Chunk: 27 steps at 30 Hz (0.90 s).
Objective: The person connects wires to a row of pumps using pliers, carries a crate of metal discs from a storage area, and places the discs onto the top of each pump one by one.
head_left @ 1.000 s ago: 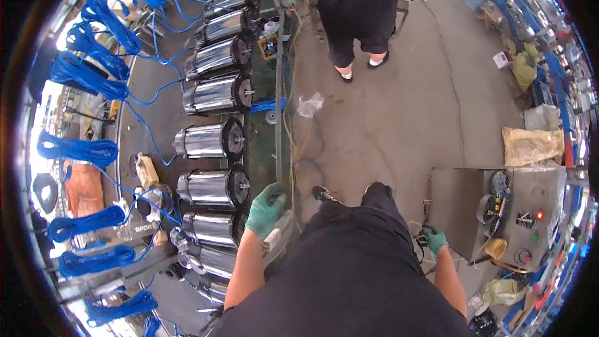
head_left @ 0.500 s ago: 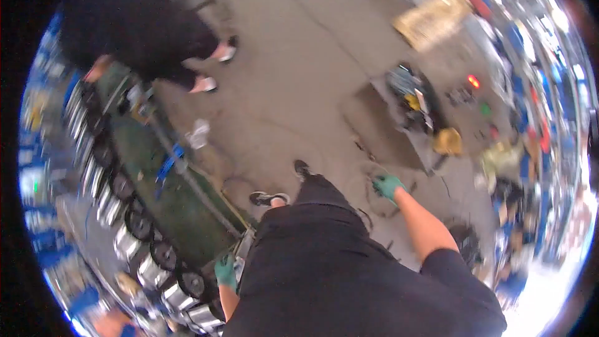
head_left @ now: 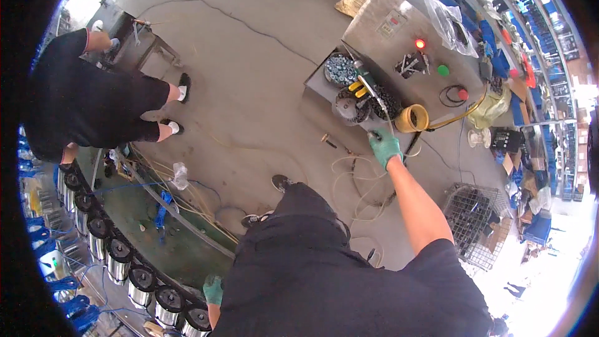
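My right hand [head_left: 384,148], in a green glove, reaches to the near edge of a metal stand [head_left: 317,90]; its fingers point forward and look apart, with a dark patch at the tips. Just beyond it, a green and silver power screwdriver [head_left: 367,78] lies across bowls of small parts, beside yellow handles [head_left: 358,89]. One bowl holds silvery screws [head_left: 340,70], another dark small parts [head_left: 388,107]. A yellow cup [head_left: 412,118] is right of the hand. My left hand [head_left: 213,290], also green-gloved, hangs low beside a row of cylindrical motors [head_left: 143,278]; its fingers are too small to read.
A person in dark clothes [head_left: 106,93] stands at the left by a small bench [head_left: 146,50]. Hoses [head_left: 352,178] loop over the floor near my feet. A metal cabinet [head_left: 380,15] with a lit red lamp [head_left: 420,43] stands beyond the stand; a wire basket [head_left: 477,224] is at right.
My view has turned and steadied, and the stand is nearer. My right hand has moved up to its edge. My left hand has dropped lower. The other person now leans over the bench.
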Motion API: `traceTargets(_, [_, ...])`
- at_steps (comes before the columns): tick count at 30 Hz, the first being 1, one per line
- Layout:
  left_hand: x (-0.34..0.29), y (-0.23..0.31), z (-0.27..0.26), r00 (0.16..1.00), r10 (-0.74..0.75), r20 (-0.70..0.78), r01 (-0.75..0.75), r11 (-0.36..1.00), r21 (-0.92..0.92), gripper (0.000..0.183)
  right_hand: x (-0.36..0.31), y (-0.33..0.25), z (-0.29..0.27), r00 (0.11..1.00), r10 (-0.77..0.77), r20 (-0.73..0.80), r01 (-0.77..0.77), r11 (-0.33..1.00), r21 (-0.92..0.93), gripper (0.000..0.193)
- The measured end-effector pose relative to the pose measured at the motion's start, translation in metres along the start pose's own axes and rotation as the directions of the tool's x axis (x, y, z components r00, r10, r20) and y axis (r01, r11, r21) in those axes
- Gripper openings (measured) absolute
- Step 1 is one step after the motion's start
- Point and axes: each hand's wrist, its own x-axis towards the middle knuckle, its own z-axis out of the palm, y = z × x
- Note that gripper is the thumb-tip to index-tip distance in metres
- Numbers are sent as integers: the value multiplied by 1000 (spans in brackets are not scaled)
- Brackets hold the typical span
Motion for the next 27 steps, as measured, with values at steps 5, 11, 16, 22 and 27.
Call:
traceTargets(5, [-2,24,5,990,138,4,-137,986,-90,37,71,-60,1,957,-273,-101,217,901,-375,28])
traceTargets(11, [-26,0,7,999,23,-45,-21,998,61,35,156,-81,30,992,76,99,7,755,-656,35])
traceTargets(16, [-36,-44,6,985,-135,-103,147,982,119,32,160,-75,32,969,-172,179,248,644,-724,31])
traceTargets(22, [-34,-57,8,980,-166,-113,177,980,90,29,164,-52,34,822,-543,171,476,491,-729,21])
traceTargets(27, [-31,-50,10,982,-145,-117,153,986,61,26,141,-85,34,914,-400,66,337,662,-669,19])
